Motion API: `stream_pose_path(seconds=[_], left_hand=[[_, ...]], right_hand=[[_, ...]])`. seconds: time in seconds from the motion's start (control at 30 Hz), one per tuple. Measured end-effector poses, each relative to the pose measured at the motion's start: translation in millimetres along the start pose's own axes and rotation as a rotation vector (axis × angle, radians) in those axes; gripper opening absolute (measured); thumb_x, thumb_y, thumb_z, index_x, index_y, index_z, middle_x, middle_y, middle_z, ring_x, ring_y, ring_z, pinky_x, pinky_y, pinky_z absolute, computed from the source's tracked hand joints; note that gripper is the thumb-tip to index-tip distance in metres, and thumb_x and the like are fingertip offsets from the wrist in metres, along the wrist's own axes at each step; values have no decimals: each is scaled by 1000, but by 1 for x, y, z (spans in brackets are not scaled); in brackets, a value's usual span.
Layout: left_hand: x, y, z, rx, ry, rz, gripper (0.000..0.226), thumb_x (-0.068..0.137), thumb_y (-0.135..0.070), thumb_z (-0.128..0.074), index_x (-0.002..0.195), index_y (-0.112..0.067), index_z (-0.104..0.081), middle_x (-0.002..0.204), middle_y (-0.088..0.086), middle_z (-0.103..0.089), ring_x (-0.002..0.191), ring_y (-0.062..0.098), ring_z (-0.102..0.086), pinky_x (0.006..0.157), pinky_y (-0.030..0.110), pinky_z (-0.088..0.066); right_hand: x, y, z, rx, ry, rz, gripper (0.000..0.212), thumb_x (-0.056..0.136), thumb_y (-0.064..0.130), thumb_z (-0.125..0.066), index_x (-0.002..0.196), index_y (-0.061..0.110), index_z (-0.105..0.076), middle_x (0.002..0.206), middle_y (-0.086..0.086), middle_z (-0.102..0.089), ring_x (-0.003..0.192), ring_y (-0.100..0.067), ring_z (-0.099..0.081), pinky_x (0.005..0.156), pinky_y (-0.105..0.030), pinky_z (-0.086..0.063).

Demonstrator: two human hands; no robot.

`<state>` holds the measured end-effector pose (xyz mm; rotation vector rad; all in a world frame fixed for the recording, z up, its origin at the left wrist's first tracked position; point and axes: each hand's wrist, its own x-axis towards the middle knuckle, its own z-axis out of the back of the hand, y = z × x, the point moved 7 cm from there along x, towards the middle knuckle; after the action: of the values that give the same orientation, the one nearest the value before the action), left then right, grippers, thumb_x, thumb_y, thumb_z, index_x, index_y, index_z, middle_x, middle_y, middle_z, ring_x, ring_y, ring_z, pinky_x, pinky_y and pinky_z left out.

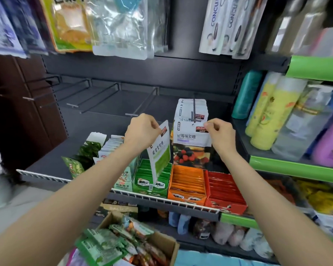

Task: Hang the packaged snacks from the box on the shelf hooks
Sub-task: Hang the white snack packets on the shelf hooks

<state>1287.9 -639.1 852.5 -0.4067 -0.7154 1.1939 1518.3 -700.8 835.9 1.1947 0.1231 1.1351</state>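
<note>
White pouch [160,148] (树莓味软糖 pack [190,139] beside), seemingly pinched.

Shop; stocked shelves [161,201], display hooks [140,104]

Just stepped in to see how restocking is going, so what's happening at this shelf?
A person is hanging snack packets on the shelf hooks. The left hand pinches the top of a green and white packet, held tilted above the green display box. The right hand pinches the top corner of a berry packet at the front of the row on one hook. The hooks further left are bare. The cardboard box below holds more packets.
</note>
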Motion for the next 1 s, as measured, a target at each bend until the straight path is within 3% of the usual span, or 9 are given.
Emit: stream_pose_path(seconds=[0.1, 0.23, 0.47, 0.73, 1.0], left_hand=[[1, -3, -3, 6, 16, -4, 15, 83, -19, -62, 70, -26, -61, 80, 3, -69, 79, 21, -66, 73, 34, -55], [1, -3, -2, 0, 5, -8, 10, 86, -24, -60, 77, -27, -64, 84, 0, -68, 79, 22, -64, 73, 34, -54], [5, -6, -5, 101, -1, -69, 12, 91, -31, -58, 90, -27, -69, 88, -8, -63, 91, 21, -61, 70, 28, -42], [10, -15, -6, 237, -56, -163, 16, 93, -25, -53, 92, -28, -68, 96, -1, -70, 91, 27, -62, 68, 30, -41], [18, -14, -17, 256, -27, -181, 16, 92, -24, -52, 89, -30, -67, 97, 2, -69, 94, 27, -61, 70, 33, -45]], right_hand=[[1, 3, 3, -39, -40, 25, 16, 92, 19, -54, 87, 14, -68, 83, 6, -64, 77, -8, -54, 59, -20, -36], [2, 7, 5, -96, -85, 43, 16, 89, 19, -53, 81, 14, -66, 77, 4, -63, 74, -15, -55, 60, -28, -36], [1, 14, 7, -185, -120, 69, 15, 85, 18, -54, 77, 11, -64, 69, 3, -59, 63, -15, -50, 47, -25, -29], [2, 15, 3, -219, -100, 86, 14, 83, 18, -56, 74, 8, -61, 61, 3, -52, 59, -15, -45, 47, -26, -28], [0, 14, 0, -194, -199, 140, 12, 84, 19, -57, 73, 14, -60, 73, -1, -61, 66, -18, -53, 54, -28, -34]])
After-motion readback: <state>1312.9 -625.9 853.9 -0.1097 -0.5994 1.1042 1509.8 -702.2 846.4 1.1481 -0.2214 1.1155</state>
